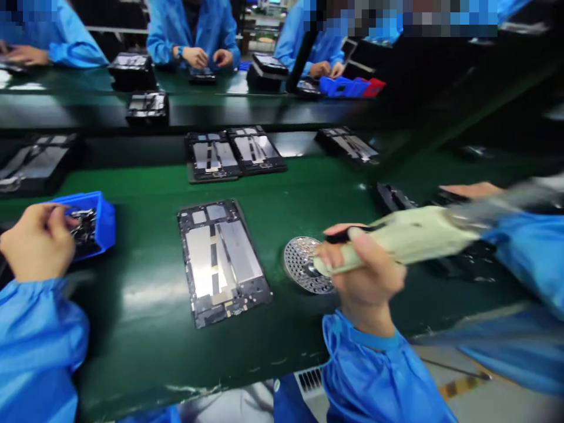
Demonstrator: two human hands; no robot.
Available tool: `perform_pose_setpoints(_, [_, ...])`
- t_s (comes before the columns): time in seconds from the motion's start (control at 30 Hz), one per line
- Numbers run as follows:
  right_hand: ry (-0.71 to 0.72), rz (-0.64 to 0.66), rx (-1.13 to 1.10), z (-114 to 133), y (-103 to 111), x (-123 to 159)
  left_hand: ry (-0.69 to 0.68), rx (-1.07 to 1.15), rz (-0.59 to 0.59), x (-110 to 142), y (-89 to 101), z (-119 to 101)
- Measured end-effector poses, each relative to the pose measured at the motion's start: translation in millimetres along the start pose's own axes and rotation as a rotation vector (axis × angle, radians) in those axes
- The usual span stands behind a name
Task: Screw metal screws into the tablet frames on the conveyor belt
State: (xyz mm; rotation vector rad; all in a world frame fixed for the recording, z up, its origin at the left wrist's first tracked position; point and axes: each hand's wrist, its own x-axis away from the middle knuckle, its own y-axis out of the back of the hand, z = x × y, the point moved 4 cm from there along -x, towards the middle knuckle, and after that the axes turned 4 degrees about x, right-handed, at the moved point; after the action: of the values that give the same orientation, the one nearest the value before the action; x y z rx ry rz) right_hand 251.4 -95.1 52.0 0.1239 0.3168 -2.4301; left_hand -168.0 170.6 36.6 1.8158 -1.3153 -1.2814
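My right hand (368, 276) is wrapped round a pale green electric screwdriver (414, 238), one finger along its black lever. The tool's front end points down at a round, perforated metal screw plate (304, 255) on the bench. On the left, my left hand (42, 241) has its fingers pinched at a blue bin (106, 220) full of small dark and shiny parts (83, 226); whatever is between the fingertips is hidden. Between both hands an opened tablet (222, 261) lies flat, its inner side with silver battery panels facing up.
More opened tablets lie beyond, such as a side-by-side pair (233, 153) and another farther right (348, 145). Stacked units (267, 70) stand on the far line, where co-workers in blue sleeves work. A co-worker's hand (473, 189) shows at right, behind the screwdriver.
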Motion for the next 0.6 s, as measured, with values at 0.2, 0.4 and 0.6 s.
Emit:
perform_pose_setpoints(0.2, [-0.006, 0.258, -0.056, 22, -56, 42, -0.008, 0.022, -0.079, 5, 2.9, -17])
perform_pose_setpoints(0.4, [-0.087, 0.426, -0.021, 4, -89, 71, -0.192, 0.305, 0.171, 38, 3.2, -53])
perform_pose_setpoints(0.6, [-0.1, 0.446, -0.036, -6, -90, 70, -0.29, 0.64, 0.432, 76, -11.9, -97])
